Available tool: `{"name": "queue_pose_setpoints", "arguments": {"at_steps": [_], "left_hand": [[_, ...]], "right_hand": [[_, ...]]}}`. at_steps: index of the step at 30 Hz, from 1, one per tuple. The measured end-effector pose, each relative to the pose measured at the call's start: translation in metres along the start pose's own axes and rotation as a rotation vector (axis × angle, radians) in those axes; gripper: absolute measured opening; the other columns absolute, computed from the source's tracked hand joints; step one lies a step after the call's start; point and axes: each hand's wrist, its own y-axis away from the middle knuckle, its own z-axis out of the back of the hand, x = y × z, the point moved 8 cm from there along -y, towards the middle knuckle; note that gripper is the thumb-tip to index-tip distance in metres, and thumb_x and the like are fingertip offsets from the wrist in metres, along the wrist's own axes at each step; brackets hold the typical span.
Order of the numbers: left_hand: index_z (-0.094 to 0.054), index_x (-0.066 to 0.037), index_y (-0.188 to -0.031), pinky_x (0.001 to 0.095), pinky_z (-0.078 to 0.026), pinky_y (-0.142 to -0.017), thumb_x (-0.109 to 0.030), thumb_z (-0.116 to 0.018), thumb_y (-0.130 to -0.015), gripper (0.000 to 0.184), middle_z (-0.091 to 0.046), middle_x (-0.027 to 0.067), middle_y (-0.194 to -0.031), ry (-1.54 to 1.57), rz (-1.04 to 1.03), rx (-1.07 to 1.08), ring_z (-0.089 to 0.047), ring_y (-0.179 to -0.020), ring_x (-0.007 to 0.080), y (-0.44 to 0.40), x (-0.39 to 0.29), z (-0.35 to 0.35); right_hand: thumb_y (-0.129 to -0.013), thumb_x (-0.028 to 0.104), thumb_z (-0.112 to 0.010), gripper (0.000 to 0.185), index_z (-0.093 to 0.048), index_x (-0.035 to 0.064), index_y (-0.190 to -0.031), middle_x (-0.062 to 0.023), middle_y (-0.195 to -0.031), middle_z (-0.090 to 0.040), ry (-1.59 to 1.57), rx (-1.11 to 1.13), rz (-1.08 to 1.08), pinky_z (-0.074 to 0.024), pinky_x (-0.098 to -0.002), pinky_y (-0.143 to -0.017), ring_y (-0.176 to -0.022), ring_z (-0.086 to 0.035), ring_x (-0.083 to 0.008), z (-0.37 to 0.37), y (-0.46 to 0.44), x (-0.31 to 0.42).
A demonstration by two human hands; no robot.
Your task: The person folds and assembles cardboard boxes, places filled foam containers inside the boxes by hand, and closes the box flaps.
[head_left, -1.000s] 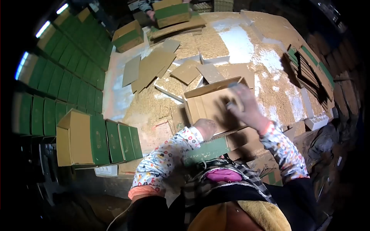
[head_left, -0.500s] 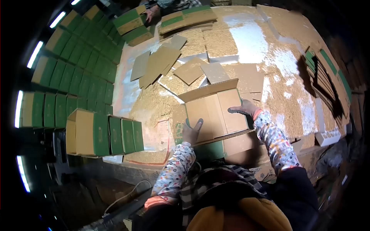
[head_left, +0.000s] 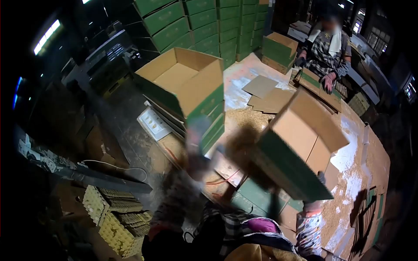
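Note:
An open-topped cardboard box (head_left: 292, 162), green outside and brown inside, hangs tilted over the table. My right hand (head_left: 312, 206) grips its near lower corner, thumb against the side, the other fingers hidden behind the box. My left hand (head_left: 199, 152) is off this box and smeared by motion, so its fingers cannot be made out. It is nearest to a stack of green boxes (head_left: 210, 127) on the left, whose top box (head_left: 183, 80) is open and shows a bare inside.
Loose cardboard sheets (head_left: 272, 99) lie on the sawdust-strewn table (head_left: 348, 217). Green boxes (head_left: 204, 26) are piled high behind. A co-worker (head_left: 326, 52) stands across the table beside an open box (head_left: 280, 50). Yellow egg trays (head_left: 119, 232) sit at lower left; folded cardboard (head_left: 365, 226) leans at right.
The view has swung left. The box held low in both hands is now raised and tilted in my right hand alone; my left hand has let go and moved toward the stack.

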Motion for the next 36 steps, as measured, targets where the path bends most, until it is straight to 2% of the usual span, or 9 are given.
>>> {"name": "queue_pose_setpoints", "arguments": {"at_steps": [3, 6, 12, 16, 19, 23, 25, 31, 36], "left_hand": [[-0.029, 0.004, -0.136, 0.0377, -0.036, -0.101, -0.021, -0.046, -0.095, 0.051, -0.043, 0.0163, -0.132, -0.506, 0.093, -0.592, -0.045, -0.118, 0.0267, -0.093, 0.068, 0.145], [-0.036, 0.001, -0.133, 0.0343, -0.041, -0.096, -0.032, -0.045, -0.097, 0.050, -0.049, 0.0128, -0.126, 0.379, 0.603, -0.695, -0.053, -0.109, 0.0257, -0.068, 0.348, 0.218], [-0.040, 0.008, -0.130, 0.0331, -0.034, -0.103, -0.028, -0.040, -0.098, 0.048, -0.039, 0.0222, -0.138, -0.033, 0.566, -0.704, -0.045, -0.122, 0.0281, -0.075, 0.283, 0.195], [-0.035, 0.002, -0.137, 0.0375, -0.030, -0.108, -0.018, -0.044, -0.091, 0.051, -0.036, 0.0150, -0.142, -2.048, 0.531, 0.336, -0.033, -0.132, 0.0274, -0.079, 0.299, 0.175], [-0.038, 0.004, -0.132, 0.0432, -0.044, -0.091, -0.025, -0.045, -0.096, 0.047, -0.040, 0.0215, -0.135, -0.225, 0.588, -0.614, -0.051, -0.109, 0.0323, -0.048, 0.169, 0.142], [-0.043, 0.000, -0.124, 0.0413, -0.041, -0.092, -0.029, -0.057, -0.089, 0.048, -0.053, 0.0168, -0.113, -0.184, 0.002, 0.376, -0.051, -0.106, 0.0276, 0.096, 0.046, -0.042], [-0.047, 0.001, -0.122, 0.0477, -0.031, -0.103, -0.026, -0.068, -0.077, 0.056, -0.047, 0.0214, -0.123, -0.123, 0.238, 0.706, -0.042, -0.117, 0.0381, 0.158, 0.026, -0.133], [-0.026, 0.009, -0.135, 0.0429, -0.036, -0.101, -0.046, -0.070, -0.076, 0.092, -0.040, 0.0277, -0.129, -0.254, 1.351, 0.842, -0.044, -0.118, 0.0361, 0.315, 0.127, -0.232], [-0.034, 0.000, -0.129, 0.0363, -0.052, -0.079, -0.029, -0.056, -0.092, 0.052, -0.053, 0.0114, -0.110, 0.492, 1.408, 0.425, -0.056, -0.098, 0.0225, 0.264, 0.096, -0.221]], "right_hand": [[-0.096, 0.031, -0.044, 0.042, -0.047, -0.0002, -0.125, -0.0140, -0.122, -0.055, 0.025, 0.079, 0.051, -0.0442, -0.0364, -0.097, -0.109, -0.055, -0.0225, -0.140, -0.041, -0.008], [-0.091, 0.040, -0.054, 0.061, -0.043, -0.0034, -0.131, -0.0162, -0.131, -0.050, 0.337, 0.059, 0.124, -0.0346, -0.0353, -0.105, -0.122, -0.047, -0.0223, -0.303, -0.055, -0.027], [-0.068, 0.056, -0.073, 0.114, -0.013, -0.0161, -0.134, -0.0271, -0.128, -0.041, 0.532, 0.101, -0.017, -0.0365, -0.0330, -0.098, -0.117, -0.044, -0.0281, -0.403, -0.149, -0.175], [-0.076, 0.048, -0.068, 0.088, -0.029, -0.0050, -0.134, -0.0243, -0.120, -0.048, 0.777, 0.409, 0.183, -0.0437, -0.0365, -0.089, -0.106, -0.051, -0.0320, -0.353, -0.121, -0.158], [-0.079, 0.049, -0.063, 0.076, -0.042, -0.0021, -0.131, -0.0269, -0.132, -0.042, 0.876, 0.319, -0.015, -0.0357, -0.0401, -0.101, -0.122, -0.042, -0.0374, -0.241, -0.052, -0.134], [-0.078, 0.043, -0.063, 0.074, -0.042, -0.0048, -0.130, -0.0269, -0.132, -0.043, 1.461, -0.317, -0.072, -0.0304, -0.0411, -0.106, -0.125, -0.039, -0.0380, 0.039, 0.038, -0.082], [-0.078, 0.041, -0.063, 0.074, -0.041, -0.0080, -0.129, -0.0276, -0.128, -0.046, 1.648, -0.669, -0.093, -0.0354, -0.0415, -0.102, -0.121, -0.044, -0.0381, 0.154, 0.082, -0.029], [-0.082, 0.026, -0.068, 0.050, -0.050, -0.0052, -0.116, -0.0120, -0.107, -0.059, 0.689, -0.625, -0.089, -0.0446, -0.0272, -0.085, -0.098, -0.055, -0.0177, 0.319, 0.129, -0.046], [-0.091, 0.026, -0.056, 0.035, -0.054, -0.0017, -0.114, -0.0083, -0.108, -0.058, 0.720, -0.637, 0.310, -0.0408, -0.0273, -0.091, -0.101, -0.053, -0.0163, 0.271, 0.138, 0.050]]}}
